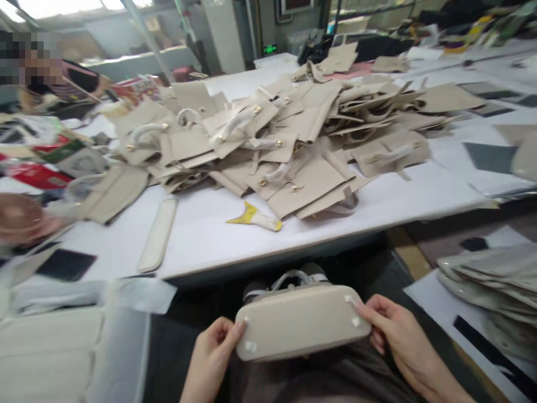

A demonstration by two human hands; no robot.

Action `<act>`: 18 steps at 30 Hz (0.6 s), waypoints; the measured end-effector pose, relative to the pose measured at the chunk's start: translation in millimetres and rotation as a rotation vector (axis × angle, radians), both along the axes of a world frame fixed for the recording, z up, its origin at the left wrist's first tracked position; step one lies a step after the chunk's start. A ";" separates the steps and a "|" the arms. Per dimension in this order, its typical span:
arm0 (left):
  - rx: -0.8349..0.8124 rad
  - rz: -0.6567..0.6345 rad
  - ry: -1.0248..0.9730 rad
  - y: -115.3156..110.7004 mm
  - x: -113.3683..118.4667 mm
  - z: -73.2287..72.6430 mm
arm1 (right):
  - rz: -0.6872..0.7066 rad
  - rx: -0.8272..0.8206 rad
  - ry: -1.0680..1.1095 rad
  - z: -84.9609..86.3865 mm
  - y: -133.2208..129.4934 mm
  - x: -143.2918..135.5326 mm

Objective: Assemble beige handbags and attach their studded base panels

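Gripping a beige handbag [300,323] — left hand [212,350], right hand [398,336].

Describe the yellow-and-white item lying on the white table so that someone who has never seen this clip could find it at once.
Start at the white table and its big pile of beige pieces. Just in front of the pile, toward the near edge, a small tool lies alone on bare tabletop. It is the only yellow thing there, with a pointed yellow end and a white handle, unlike the long beige strip to its left.
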State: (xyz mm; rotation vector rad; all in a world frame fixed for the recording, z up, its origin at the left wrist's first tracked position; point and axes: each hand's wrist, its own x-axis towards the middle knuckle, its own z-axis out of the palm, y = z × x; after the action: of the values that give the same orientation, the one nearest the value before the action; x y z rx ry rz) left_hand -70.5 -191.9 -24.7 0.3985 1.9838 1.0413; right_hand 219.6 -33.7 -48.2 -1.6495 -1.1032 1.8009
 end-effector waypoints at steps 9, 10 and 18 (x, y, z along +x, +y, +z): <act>0.035 -0.023 -0.015 -2.9 -4.0 -4.4 | 0.027 -0.042 -0.028 -11.5 4.2 7.9; 0.034 -0.025 -0.008 -3.3 -3.8 -4.7 | 0.023 -0.043 -0.028 -11.0 4.1 7.4; 0.010 -0.052 0.030 -1.1 -4.6 -2.3 | 0.035 0.006 -0.031 -9.3 5.6 2.0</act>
State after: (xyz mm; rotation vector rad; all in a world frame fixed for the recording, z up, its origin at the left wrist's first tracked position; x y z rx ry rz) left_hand -75.2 -193.0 -27.0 0.4709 1.9847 1.0187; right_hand 221.6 -28.0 -57.5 -1.6699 -1.1566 1.7970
